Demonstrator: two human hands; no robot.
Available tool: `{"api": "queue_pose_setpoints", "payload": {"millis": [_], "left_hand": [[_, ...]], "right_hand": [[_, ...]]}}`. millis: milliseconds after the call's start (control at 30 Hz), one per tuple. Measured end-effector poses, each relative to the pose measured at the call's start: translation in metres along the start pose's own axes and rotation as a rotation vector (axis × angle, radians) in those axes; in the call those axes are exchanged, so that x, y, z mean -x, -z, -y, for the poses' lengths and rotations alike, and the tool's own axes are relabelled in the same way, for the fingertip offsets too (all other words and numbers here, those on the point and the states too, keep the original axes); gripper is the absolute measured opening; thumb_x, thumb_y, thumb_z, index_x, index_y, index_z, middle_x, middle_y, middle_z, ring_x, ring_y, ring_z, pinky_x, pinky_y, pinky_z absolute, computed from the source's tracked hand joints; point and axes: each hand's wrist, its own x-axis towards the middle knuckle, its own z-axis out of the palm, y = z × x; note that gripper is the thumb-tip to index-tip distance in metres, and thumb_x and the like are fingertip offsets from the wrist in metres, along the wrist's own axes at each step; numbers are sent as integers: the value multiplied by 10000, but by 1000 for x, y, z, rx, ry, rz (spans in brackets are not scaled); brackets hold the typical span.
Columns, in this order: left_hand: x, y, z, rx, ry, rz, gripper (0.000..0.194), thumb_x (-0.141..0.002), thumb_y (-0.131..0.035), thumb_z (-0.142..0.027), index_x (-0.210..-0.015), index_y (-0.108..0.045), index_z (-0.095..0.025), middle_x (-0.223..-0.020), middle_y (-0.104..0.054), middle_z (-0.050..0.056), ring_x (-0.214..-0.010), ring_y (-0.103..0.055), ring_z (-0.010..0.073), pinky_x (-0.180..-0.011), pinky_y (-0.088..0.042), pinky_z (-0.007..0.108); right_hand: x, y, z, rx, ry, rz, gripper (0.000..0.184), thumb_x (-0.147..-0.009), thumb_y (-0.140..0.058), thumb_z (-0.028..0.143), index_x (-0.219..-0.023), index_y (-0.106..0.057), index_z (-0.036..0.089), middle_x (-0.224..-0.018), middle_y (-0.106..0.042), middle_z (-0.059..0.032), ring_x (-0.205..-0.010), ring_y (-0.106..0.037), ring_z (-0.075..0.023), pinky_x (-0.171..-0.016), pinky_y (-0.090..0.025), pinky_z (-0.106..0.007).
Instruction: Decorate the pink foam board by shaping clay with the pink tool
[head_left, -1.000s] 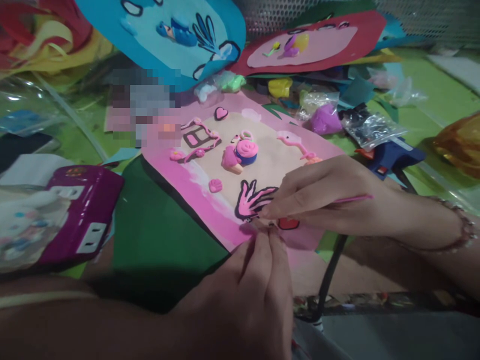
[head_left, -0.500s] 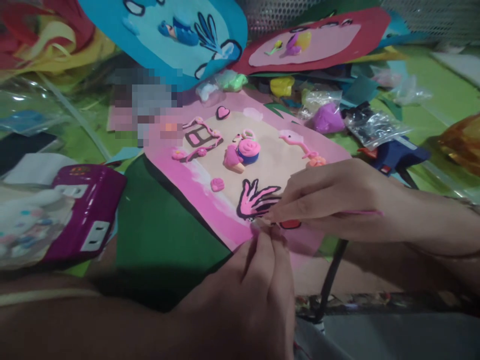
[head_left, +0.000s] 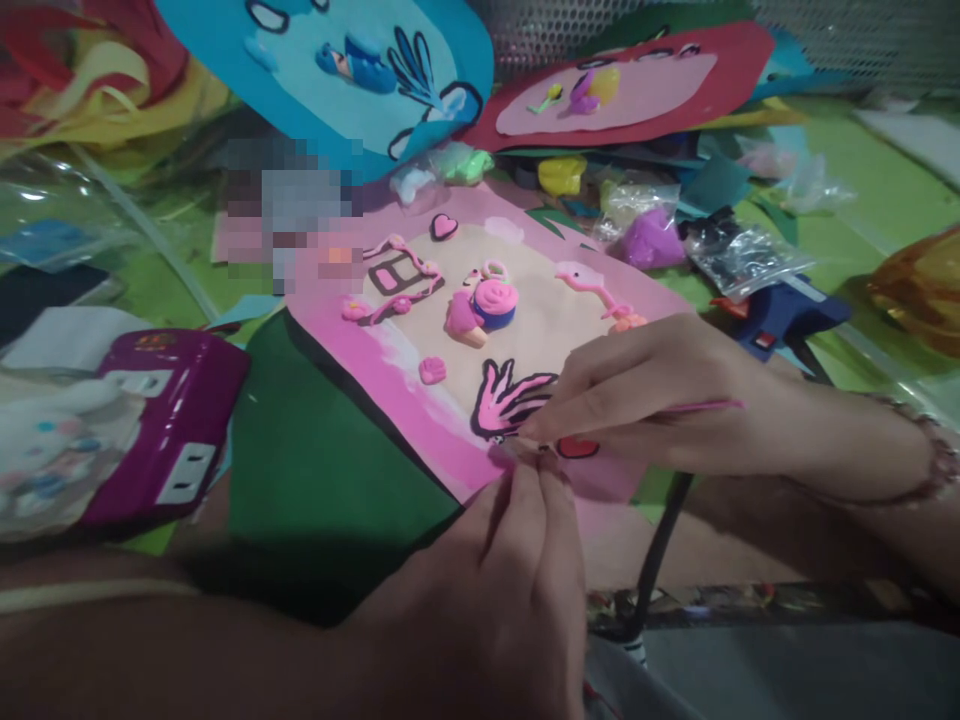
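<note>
A pink sheet [head_left: 420, 440] with a cream middle lies in front of me, bearing clay shapes and black-outlined drawings. My right hand [head_left: 637, 390] is closed over its lower right part, with a thin pink stick [head_left: 705, 405] jutting out toward the wrist. Fingertips of my left hand [head_left: 525, 560] are pinched together at the sheet's lower edge, meeting those of the right. Whatever small piece lies between the fingertips is hidden. Just above them is a pink coral shape [head_left: 499, 400]; a red shape [head_left: 579, 446] shows below my right hand. A pink-and-blue clay snail-like figure [head_left: 491, 305] sits mid-sheet.
Dark green paper [head_left: 315, 460] lies under the sheet's left side, beside a purple case [head_left: 169, 430]. Blue [head_left: 450, 125] and red [head_left: 739, 70] paper pieces stand behind. Bagged purple clay [head_left: 654, 238] and a dark blue object [head_left: 791, 315] sit at right.
The view has shifted slightly. My right hand has moved a little left and down toward my left fingertips; both hands keep their pinched shape.
</note>
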Motion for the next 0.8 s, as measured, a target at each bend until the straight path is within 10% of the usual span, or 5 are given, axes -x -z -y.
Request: {"api": "queue_pose_setpoints", "payload": {"millis": [800], "left_hand": [[-5,0,1,-46,49,-28,291,-890,-427,-105,-1112,-563,23,-1123,-648,161,-1033,-601,252,-903,-466,343]], "right_hand": [[1,-1,2,-61,-53,-7,227,-883,-522,63,-955,-715,156,-899,-708,-63,-810,-657,-98,-692,-524,-173]]}}
